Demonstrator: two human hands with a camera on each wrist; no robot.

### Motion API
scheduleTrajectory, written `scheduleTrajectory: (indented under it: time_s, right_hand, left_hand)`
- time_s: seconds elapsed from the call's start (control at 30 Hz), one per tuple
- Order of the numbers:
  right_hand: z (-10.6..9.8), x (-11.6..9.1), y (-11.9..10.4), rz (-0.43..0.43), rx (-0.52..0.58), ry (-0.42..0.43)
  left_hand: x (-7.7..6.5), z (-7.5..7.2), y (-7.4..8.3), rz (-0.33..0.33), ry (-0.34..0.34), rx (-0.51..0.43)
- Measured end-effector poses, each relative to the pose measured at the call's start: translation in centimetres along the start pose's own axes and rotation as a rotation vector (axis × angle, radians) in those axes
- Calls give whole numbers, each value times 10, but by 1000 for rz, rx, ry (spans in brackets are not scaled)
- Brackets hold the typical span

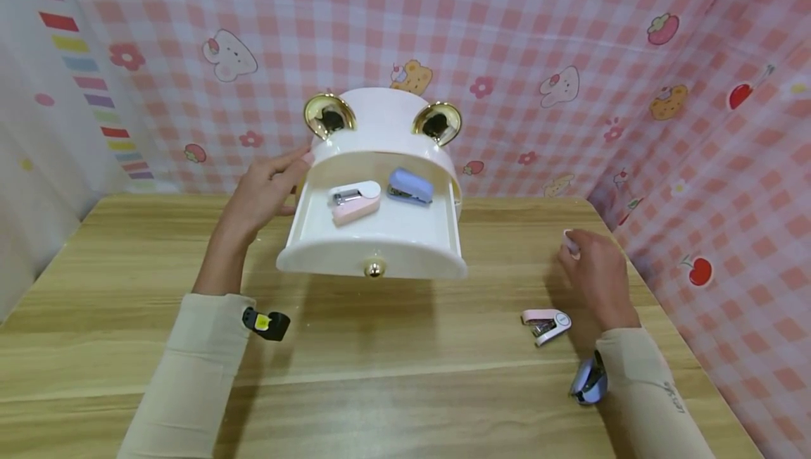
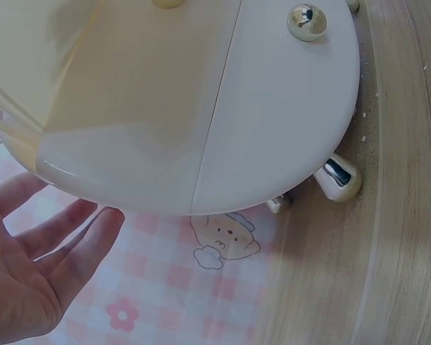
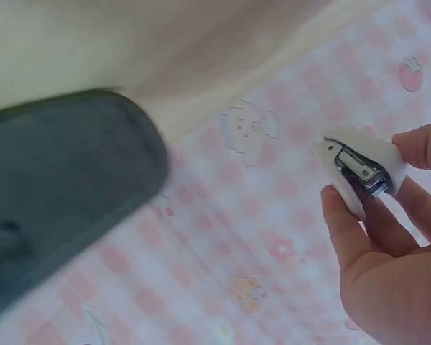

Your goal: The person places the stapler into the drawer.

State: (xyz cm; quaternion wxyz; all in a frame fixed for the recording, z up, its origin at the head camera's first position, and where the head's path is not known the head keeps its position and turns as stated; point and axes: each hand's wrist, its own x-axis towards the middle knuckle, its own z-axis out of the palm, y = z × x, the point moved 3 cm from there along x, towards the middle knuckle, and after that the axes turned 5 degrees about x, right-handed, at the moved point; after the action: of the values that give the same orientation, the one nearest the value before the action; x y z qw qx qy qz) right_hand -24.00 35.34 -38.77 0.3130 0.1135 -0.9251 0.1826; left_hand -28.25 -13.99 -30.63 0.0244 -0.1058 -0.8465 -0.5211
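Note:
A white storage box (image 1: 381,112) with gold-rimmed round eyes stands at the back of the table, its drawer (image 1: 374,256) pulled out. Inside the drawer lie a pink-and-white stapler (image 1: 357,202) and a blue stapler (image 1: 410,187). My left hand (image 1: 262,191) touches the box's left side; in the left wrist view its fingers (image 2: 93,237) are extended against the shell. Over the table's right side, my right hand (image 1: 595,272) pinches a white mini stapler (image 3: 363,164) between thumb and fingers. Nearer me lie another pink-and-white stapler (image 1: 546,324) and a second blue stapler (image 1: 590,381) beside the right wrist.
A pink checked cloth (image 1: 507,36) hangs behind the wooden table (image 1: 393,367) and along its right side. In the right wrist view a large, blurred dark shape (image 3: 65,187) fills the left; what it is I cannot tell.

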Motion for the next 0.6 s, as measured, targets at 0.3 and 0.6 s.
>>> scheduleTrajectory:
  time_s: [0.3,0.6]
  right_hand:
    - [-11,19,-21,-71,92,97]
    - [-26,34,-56,-156,151,176]
  left_hand:
    - [1,0,-1,-10,-10,3]
    - [-1,-1,-1,-19,-9,-5]
